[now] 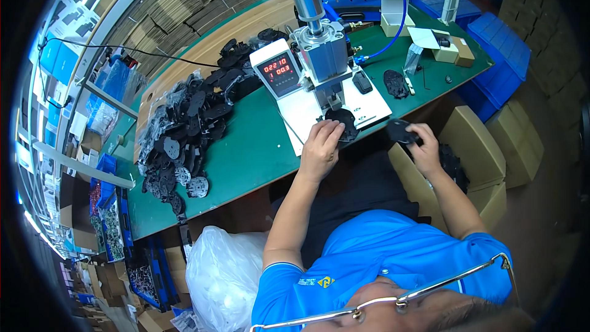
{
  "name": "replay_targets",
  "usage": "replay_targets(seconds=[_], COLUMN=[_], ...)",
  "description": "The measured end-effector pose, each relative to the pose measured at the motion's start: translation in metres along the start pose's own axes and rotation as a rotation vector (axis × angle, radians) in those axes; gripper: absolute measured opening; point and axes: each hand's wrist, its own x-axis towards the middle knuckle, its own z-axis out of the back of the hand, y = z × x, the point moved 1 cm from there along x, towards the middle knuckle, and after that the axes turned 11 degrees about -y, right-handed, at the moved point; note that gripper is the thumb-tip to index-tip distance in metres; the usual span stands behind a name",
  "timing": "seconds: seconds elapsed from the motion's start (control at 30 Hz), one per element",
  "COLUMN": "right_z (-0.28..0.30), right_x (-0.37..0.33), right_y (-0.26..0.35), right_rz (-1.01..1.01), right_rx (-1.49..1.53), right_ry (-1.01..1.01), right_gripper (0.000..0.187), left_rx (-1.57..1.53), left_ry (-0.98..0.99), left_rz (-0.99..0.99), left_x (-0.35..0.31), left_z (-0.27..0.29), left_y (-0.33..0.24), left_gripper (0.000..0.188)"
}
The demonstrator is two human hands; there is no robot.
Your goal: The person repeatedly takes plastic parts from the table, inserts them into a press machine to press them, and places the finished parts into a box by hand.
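Observation:
My left hand [321, 149] is at the front of a small bench press [321, 49], its fingers closed together on the near left edge of a flat black plastic part [343, 122]. That part lies on the press's white base, beneath the ram. Off to the right, my right hand [425, 152] grips another rounded black plastic part [401, 130] between thumb and fingers, above an open cardboard box [476, 141] with dark parts inside. Left of the press, a large heap of similar black parts [190, 117] covers part of the green table [258, 157].
A control box [276, 69] with a lit red display stands beside the press. One loose black part [396, 83] and small cartons [445, 50] sit at the right. A blue air hose [393, 40] curves behind. A white plastic bag [224, 270] stands near my left elbow.

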Motion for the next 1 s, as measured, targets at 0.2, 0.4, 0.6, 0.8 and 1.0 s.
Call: replay_targets(seconds=[0.2, 0.4, 0.6, 0.8, 1.0], right_z=[0.100, 0.155, 0.107, -0.023, -0.089], right_x=[-0.078, -0.146, -0.111, 0.005, 0.047], right_y=[-0.077, -0.150, -0.133, 0.007, 0.044], right_rz=[-0.305, -0.604, -0.446, -0.028, 0.415], right_rx=[-0.406, -0.765, -0.614, -0.160, -0.101], right_ry=[0.023, 0.237, 0.306, 0.258, 0.302], right_gripper=[0.030, 0.047, 0.066, 0.056, 0.056], left_rx=[0.127, 0.148, 0.132, 0.142, 0.084], left_ry=[0.044, 0.097, 0.102, 0.105, 0.080], left_rz=[-0.022, 0.014, 0.041, 0.066, 0.087], left_x=[-0.010, -0.002, -0.002, -0.001, -0.007], left_z=[-0.011, -0.006, -0.009, -0.003, -0.007], left_y=[0.000, -0.007, -0.007, -0.008, -0.008], left_gripper=[0.060, 0.051, 0.050, 0.051, 0.045])
